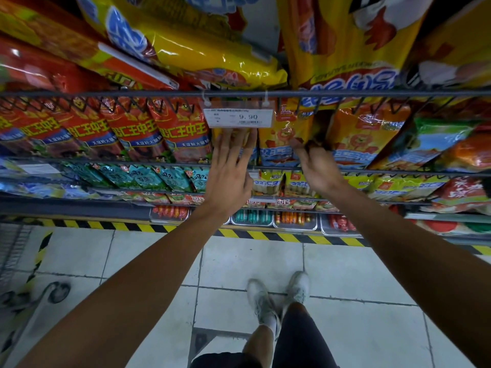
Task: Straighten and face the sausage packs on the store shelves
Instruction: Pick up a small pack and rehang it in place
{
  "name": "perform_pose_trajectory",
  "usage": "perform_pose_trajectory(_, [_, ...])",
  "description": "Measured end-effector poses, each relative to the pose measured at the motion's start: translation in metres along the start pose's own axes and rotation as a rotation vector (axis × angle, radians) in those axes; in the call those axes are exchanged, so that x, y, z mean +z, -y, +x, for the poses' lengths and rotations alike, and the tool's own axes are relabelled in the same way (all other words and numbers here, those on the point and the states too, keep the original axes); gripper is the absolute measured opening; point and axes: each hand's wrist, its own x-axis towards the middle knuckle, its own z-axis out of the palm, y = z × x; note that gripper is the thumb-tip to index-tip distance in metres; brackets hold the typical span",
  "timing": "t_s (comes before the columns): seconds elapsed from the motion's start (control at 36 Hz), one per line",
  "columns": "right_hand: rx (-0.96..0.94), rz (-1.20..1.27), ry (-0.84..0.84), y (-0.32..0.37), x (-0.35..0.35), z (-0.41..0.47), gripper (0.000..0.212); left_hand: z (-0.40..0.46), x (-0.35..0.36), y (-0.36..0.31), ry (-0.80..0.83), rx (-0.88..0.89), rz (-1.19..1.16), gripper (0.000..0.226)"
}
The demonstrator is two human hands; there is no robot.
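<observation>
Standing at the shelf, both arms reaching into the middle tier.

My left hand (230, 166) is lying flat, fingers straight, pressing the face of a yellow sausage pack (240, 140) just under the price tag (240, 117). My right hand (316, 166) is curling its fingers round the edge of the next orange-yellow pack (283, 143), at the dark gap to its right; exactly how much film I am pinching is blurred.

I am judging this as squaring the row. Best done by keeping the left palm as a stop while the right draws its pack upright and forward to the wire rail (345, 93), labels outward, matching the tidy red packs (106, 128) at left. Film is slippery; gripping gently, not creasing.
</observation>
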Motion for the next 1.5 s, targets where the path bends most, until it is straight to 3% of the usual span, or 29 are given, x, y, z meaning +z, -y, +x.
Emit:
perform_pose_trajectory(0.08, [-0.077,-0.021,-0.045,-0.001,0.004,-0.008,0.029,-0.002,-0.005,0.003,-0.004,0.008,0.005,0.085])
perform_pose_trajectory(0.19, [-0.004,0.014,-0.065,0.002,0.007,-0.007,0.062,-0.001,-0.007,0.005,0.017,0.013,0.138,0.087])
perform_pose_trajectory(0.25, [0.046,0.0,-0.026,0.003,0.002,-0.003,0.068,0.0,-0.007,0.002,0.016,0.002,0.163,0.086])
perform_pose_trajectory(0.36, [-0.033,-0.103,0.069,0.004,-0.004,-0.009,0.032,-0.001,-0.008,-0.004,-0.032,-0.021,0.112,0.082])
perform_pose_trajectory(0.47, [-0.046,-0.012,-0.159,0.004,-0.002,-0.03,0.041,-0.005,-0.014,-0.013,-0.074,0.07,-0.008,0.084])
perform_pose_trajectory(0.56, [-0.099,0.005,-0.259,0.003,-0.003,-0.046,0.038,-0.003,-0.014,-0.024,0.001,0.21,-0.024,0.088])
perform_pose_trajectory(0.69, [-0.096,-0.069,-0.104,0.004,-0.005,-0.044,0.041,0.003,-0.009,-0.027,0.17,0.179,0.059,0.098])
perform_pose_trajectory(0.81, [-0.077,0.023,-0.037,-0.007,-0.025,-0.061,0.052,0.004,-0.014,-0.029,0.215,0.167,0.041,0.087])
perform_pose_trajectory(0.97, [0.04,0.194,-0.315,-0.032,-0.058,-0.109,0.045,0.002,-0.033,-0.067,0.219,0.039,-0.323,0.061])
perform_pose_trajectory(1.06, [0.105,0.246,-0.405,-0.035,-0.071,-0.116,0.052,0.008,-0.036,-0.093,0.36,-0.075,-0.591,0.062])
perform_pose_trajectory(1.14, [0.145,0.237,-0.36,-0.032,-0.079,-0.112,0.066,0.018,-0.033,-0.117,0.446,-0.262,-0.783,0.073])
perform_pose_trajectory(1.31, [0.114,0.057,-0.306,-0.028,-0.087,-0.092,0.065,0.042,-0.025,-0.141,0.52,-0.566,-0.964,0.081])
perform_pose_trajectory(1.5, [0.1,0.027,-0.299,-0.03,-0.09,-0.066,0.036,0.069,-0.026,-0.151,0.578,-0.512,-0.823,0.079])
